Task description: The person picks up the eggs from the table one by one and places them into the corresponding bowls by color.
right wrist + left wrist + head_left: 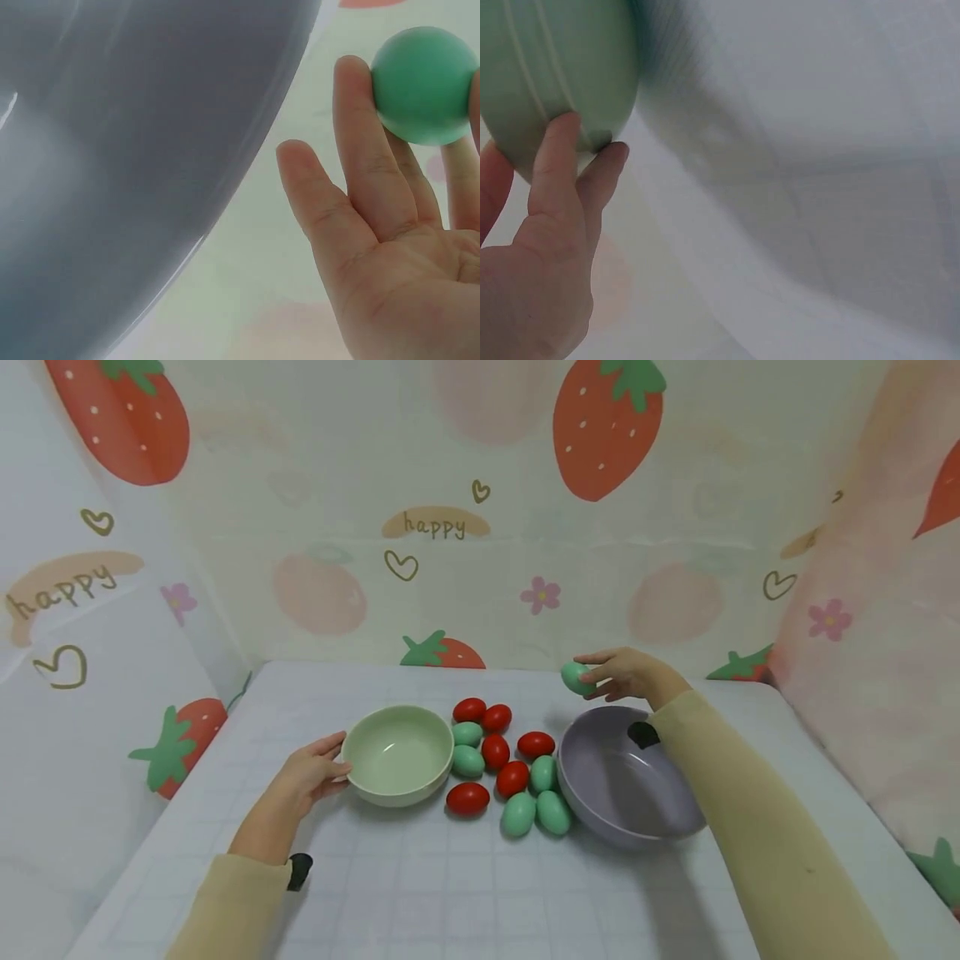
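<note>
Up behind the far rim of the purple bowl (622, 827), my right hand (630, 675) pinches a green egg (576, 678) between thumb and fingertips. The right wrist view shows this egg (425, 85) end-on, beside the bowl's rim. My left hand (309, 775) touches the left side of a pale green bowl (397, 752), its fingers (556, 161) laid against the outer wall. Between the two bowls lie several red eggs (467, 799) and several green eggs (518, 815). The visible insides of both bowls hold no eggs.
A white checked cloth (450, 893) covers the table. Behind it and at the sides hangs a curtain (315, 468) printed with strawberries, hearts and the word happy. Two green eggs sit against the purple bowl's left wall.
</note>
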`<action>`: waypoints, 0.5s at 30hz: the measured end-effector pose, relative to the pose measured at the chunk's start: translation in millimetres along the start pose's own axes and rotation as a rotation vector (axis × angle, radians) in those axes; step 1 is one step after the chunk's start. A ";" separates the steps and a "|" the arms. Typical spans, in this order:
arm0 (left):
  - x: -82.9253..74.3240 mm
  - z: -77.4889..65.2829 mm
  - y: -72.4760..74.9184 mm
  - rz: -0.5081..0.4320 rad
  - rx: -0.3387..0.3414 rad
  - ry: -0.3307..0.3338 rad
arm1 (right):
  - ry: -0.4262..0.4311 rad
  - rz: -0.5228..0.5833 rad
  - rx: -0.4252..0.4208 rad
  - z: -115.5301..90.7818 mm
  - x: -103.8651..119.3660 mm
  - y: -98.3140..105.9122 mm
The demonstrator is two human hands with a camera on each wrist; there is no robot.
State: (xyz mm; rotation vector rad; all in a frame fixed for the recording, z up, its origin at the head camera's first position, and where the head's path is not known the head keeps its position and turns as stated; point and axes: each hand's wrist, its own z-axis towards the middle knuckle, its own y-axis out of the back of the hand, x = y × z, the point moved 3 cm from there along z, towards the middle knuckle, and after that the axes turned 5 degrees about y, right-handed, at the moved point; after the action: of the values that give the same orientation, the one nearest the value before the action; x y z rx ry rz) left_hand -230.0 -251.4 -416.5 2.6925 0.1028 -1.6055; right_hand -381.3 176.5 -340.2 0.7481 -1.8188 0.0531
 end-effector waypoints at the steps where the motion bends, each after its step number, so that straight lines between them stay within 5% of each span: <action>1: -2.1 -0.2 0.6 0.014 0.001 -0.003 | 0.003 0.001 -0.005 -1.1 0.0 0.0; 9: -16.9 15.1 4.4 0.056 -0.017 -0.056 | 0.036 0.025 -0.008 -7.8 2.2 -1.6; 15: -14.7 31.6 0.1 0.008 0.000 -0.019 | 0.041 0.044 0.015 -15.2 1.5 -3.4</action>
State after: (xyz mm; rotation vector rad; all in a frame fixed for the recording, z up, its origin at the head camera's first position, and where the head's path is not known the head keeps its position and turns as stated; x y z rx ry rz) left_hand -264.6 -253.5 -418.7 2.6730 0.0923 -1.6291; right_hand -367.1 179.0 -334.1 0.7122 -1.7976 0.1100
